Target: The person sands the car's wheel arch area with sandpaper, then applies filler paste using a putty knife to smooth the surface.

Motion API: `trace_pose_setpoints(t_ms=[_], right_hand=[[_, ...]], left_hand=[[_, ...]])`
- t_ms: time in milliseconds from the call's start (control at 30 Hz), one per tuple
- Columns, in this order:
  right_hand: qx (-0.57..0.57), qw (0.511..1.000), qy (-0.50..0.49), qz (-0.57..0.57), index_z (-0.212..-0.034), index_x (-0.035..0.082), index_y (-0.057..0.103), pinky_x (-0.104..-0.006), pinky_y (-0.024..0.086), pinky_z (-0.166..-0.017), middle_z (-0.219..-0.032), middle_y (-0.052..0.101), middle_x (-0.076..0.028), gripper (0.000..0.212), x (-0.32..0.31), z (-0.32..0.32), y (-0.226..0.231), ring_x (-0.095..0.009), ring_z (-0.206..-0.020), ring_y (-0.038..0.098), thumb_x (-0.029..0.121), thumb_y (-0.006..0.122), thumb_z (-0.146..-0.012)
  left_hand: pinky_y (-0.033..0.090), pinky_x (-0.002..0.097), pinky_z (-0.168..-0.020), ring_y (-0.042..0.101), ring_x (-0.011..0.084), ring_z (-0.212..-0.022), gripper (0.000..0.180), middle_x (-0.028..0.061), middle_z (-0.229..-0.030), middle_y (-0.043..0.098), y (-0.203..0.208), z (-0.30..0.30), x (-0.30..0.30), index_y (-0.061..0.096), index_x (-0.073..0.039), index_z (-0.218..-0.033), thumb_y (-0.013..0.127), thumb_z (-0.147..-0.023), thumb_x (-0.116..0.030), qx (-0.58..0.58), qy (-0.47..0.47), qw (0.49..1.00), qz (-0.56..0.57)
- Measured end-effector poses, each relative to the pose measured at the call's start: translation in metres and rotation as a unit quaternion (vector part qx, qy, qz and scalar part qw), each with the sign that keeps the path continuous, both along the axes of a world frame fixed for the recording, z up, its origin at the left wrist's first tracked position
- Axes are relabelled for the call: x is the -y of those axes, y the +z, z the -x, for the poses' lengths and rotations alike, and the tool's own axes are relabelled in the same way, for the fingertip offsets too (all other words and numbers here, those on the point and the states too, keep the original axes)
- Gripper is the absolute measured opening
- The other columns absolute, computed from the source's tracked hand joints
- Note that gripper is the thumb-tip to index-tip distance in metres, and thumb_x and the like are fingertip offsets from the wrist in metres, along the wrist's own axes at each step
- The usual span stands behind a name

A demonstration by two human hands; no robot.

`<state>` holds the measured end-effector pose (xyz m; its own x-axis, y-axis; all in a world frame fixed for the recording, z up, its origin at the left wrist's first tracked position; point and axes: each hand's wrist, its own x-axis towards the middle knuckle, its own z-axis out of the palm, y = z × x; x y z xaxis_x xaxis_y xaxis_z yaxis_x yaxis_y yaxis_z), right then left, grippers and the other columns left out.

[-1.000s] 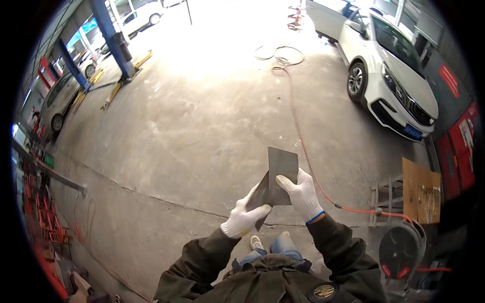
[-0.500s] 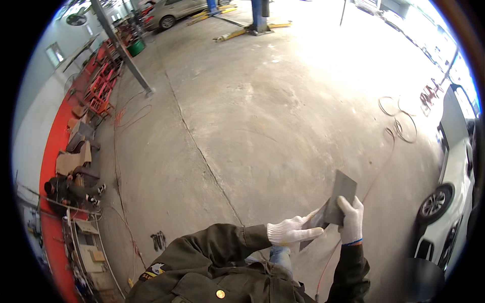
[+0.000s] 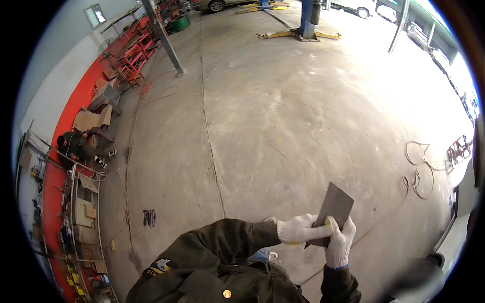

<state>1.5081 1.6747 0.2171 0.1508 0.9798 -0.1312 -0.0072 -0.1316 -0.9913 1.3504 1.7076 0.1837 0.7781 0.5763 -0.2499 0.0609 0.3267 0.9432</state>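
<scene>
A flat grey rectangular sheet (image 3: 335,203) stands tilted between my two hands, in front of my body. It looks thin and stiff, perhaps sandpaper; the exact kind I cannot make out. My right hand (image 3: 341,243), in a white knit glove, grips its lower right part with the thumb across the front. My left hand (image 3: 301,230), gloved the same way, is closed at the lower left edge, its fingers reaching across to meet the right thumb. A dark corner of sheet shows below the left fingers; whether it is a second piece is hidden.
Concrete floor (image 3: 262,146) spreads ahead. Hoses (image 3: 422,166) lie coiled at the right, and small dark items (image 3: 149,218) at the left. A person (image 3: 81,149) sits by the red wall near a metal-framed cart (image 3: 86,212). A blue lift post (image 3: 307,20) stands far off.
My hands have come closer together, and the left fingers now meet the right thumb over the sheet. The view has turned right and the white car at the right has mostly left it.
</scene>
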Motion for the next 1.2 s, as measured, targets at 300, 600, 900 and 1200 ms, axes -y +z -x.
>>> trace_pose_setpoints(t_ms=[300, 600, 900, 1200], right_hand=[[0.009, 0.997, -0.044, 0.057, -0.098, -0.001, 0.060, -0.0266, 0.049, -0.058, -0.078, 0.064, -0.003, 0.017, -0.154, -0.089, -0.036, -0.012, -0.064, 0.060, 0.013, 0.063, -0.089], [-0.279, 0.942, -0.118, 0.144, -0.106, 0.004, 0.056, -0.0257, 0.051, -0.054, -0.086, 0.064, -0.004, 0.023, -0.256, -0.180, -0.023, -0.011, -0.066, 0.062, 0.024, 0.060, -0.096], [-0.584, 0.779, -0.228, -0.030, -0.095, 0.008, 0.060, -0.0342, 0.047, -0.055, -0.074, 0.061, -0.009, 0.034, -0.304, -0.268, -0.054, -0.022, -0.062, 0.059, 0.040, 0.049, -0.101], [-0.520, 0.757, -0.396, 0.005, -0.103, 0.009, 0.063, -0.0293, 0.055, -0.062, -0.091, 0.069, -0.002, 0.015, -0.377, -0.441, -0.112, -0.015, -0.075, 0.067, 0.021, 0.063, -0.097]], left_hand=[[0.053, 0.0388, -0.071, 0.068, 0.0295, -0.075, 0.063, 0.0179, -0.080, 0.067, -0.018, -0.055, -0.148, 0.052, 0.004, -0.126, 0.053, -0.097, -0.052, -0.064, -0.033, 0.978, -0.194], [0.039, 0.0356, -0.104, 0.049, 0.0216, -0.125, 0.092, 0.0155, -0.138, 0.051, -0.059, -0.171, -0.303, 0.020, -0.002, -0.154, 0.047, -0.092, -0.065, 0.120, -0.147, 0.977, 0.093], [0.042, 0.0330, -0.100, 0.049, 0.0188, -0.124, 0.091, 0.0069, -0.146, 0.044, -0.045, -0.307, -0.372, 0.019, -0.006, -0.157, 0.049, -0.094, -0.066, 0.144, -0.155, 0.939, 0.271], [0.050, 0.0291, -0.094, 0.064, 0.0175, -0.102, 0.046, 0.0086, -0.116, 0.065, -0.058, -0.481, -0.479, 0.053, 0.002, -0.128, 0.073, -0.088, -0.007, 0.027, 0.040, 0.981, 0.187]])
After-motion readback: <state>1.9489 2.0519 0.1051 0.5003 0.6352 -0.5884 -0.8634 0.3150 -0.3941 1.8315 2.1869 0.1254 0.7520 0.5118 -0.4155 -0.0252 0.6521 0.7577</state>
